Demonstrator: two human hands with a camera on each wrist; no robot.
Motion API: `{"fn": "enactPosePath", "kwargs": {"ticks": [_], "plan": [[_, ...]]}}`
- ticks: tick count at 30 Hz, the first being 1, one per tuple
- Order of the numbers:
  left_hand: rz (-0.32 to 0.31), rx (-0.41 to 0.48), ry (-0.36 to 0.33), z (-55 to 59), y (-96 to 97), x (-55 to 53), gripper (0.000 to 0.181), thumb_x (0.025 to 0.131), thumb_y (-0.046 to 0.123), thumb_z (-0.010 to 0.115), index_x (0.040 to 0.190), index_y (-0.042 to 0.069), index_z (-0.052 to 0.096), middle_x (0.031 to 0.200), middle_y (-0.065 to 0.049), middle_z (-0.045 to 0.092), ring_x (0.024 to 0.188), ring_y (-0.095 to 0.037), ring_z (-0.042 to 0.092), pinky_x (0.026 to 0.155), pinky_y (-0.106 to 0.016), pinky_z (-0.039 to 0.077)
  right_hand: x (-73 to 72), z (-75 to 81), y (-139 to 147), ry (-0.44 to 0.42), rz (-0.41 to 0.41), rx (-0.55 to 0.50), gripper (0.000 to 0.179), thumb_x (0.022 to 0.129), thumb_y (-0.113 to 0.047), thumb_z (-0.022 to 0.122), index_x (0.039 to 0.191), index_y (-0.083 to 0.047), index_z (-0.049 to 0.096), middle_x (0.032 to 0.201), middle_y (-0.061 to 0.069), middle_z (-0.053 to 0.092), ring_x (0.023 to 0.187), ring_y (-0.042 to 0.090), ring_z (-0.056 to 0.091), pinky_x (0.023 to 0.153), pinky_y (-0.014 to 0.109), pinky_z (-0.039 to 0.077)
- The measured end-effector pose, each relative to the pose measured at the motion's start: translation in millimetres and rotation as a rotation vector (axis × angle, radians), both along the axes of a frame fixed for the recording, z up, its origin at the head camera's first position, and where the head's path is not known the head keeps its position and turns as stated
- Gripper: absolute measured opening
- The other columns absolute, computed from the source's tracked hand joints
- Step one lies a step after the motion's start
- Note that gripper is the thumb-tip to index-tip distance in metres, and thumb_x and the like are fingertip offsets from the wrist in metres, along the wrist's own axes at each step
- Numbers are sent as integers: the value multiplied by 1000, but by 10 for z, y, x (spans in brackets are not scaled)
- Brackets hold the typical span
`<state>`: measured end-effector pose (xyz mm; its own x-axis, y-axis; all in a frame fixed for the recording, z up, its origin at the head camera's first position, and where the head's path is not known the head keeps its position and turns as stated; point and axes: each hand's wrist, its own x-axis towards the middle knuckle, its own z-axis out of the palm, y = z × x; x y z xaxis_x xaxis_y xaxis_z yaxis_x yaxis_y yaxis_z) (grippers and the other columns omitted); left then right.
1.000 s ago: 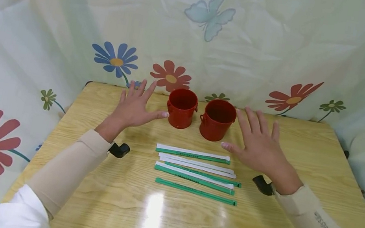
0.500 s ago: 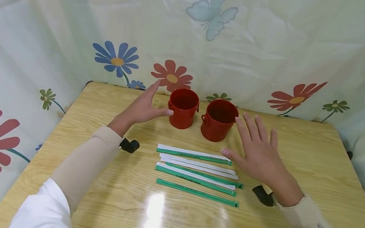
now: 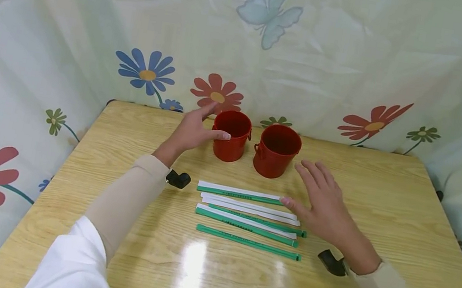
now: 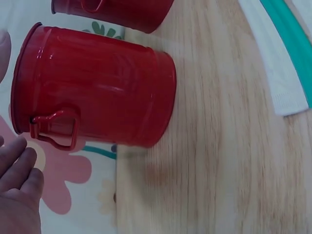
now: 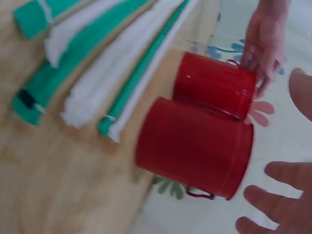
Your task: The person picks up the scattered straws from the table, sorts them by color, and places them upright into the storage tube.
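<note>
Red buckets (image 3: 228,150) stand behind sticks (image 3: 247,242). Left hand (image 3: 191,131) is just beside one bucket, right hand (image 3: 326,205) near the other. Both have thumb and fingers apart.

Right hand (image 3: 324,204) is hiding the right end of the top strip (image 3: 210,189). Left wrist view is cropping left hand (image 4: 19,197) and right bucket (image 4: 119,12). Print (image 3: 237,225) on strips (image 3: 249,242) (tiny) isn't resolving.

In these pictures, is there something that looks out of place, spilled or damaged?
Nothing much stands out. Both red buckets stand upright; only the slim green and white packets lie slightly askew to one another. I see no spill or damage.
</note>
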<state>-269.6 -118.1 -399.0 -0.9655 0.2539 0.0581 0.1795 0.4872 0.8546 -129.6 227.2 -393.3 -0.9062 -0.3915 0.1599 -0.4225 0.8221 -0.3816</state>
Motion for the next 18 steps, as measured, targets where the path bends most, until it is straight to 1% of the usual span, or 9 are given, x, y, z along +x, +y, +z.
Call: {"fn": "enactPosePath", "kwargs": {"ticks": [3, 6, 9, 14, 16, 18], "plan": [[-9, 26, -12, -17, 29, -13, 101, 85, 43, 86, 165, 18, 31, 166, -6, 44, 154, -33, 40, 116, -52, 49, -1, -77, -4, 7, 17, -71, 78, 95, -34, 77, 156, -3, 41, 162, 24, 38, 153, 50, 24, 116, 79, 25], [-6, 48, -24, -29, 44, -15, 102, 84, 42, 88, 165, 18, 31, 166, -6, 43, 154, -30, 42, 117, -49, 49, -23, -134, -4, 15, 37, -116, 72, 94, -29, 78, 152, -1, 46, 158, 23, 43, 149, 47, 32, 114, 75, 32], [-7, 60, -31, -40, 60, -21, 104, 83, 43, 88, 165, 17, 30, 167, -5, 42, 154, -28, 43, 118, -46, 48, -57, -163, 9, -12, 38, -134, 67, 96, -27, 76, 151, -1, 48, 156, 23, 45, 147, 46, 36, 114, 73, 35], [-21, 63, -20, -42, 94, -34, 100, 84, 41, 88, 164, 13, 34, 165, -5, 45, 151, -29, 46, 116, -46, 50, -115, -197, 45, -109, 14, -175, 61, 99, -29, 72, 151, -4, 49, 156, 22, 47, 146, 46, 40, 115, 73, 37], [-25, 63, -19, -38, 101, -35, 96, 85, 38, 87, 163, 12, 37, 163, -5, 48, 149, -30, 48, 114, -45, 52, -148, -227, 54, -120, 16, -211, 57, 100, -26, 72, 148, -3, 52, 154, 22, 51, 142, 45, 46, 112, 71, 42], [-24, 63, -23, -37, 102, -39, 94, 86, 37, 87, 162, 12, 38, 162, -5, 49, 147, -29, 50, 113, -44, 53, -186, -263, 60, -109, 24, -247, 52, 99, -21, 73, 144, -2, 56, 149, 23, 56, 137, 44, 53, 108, 68, 48]]}}
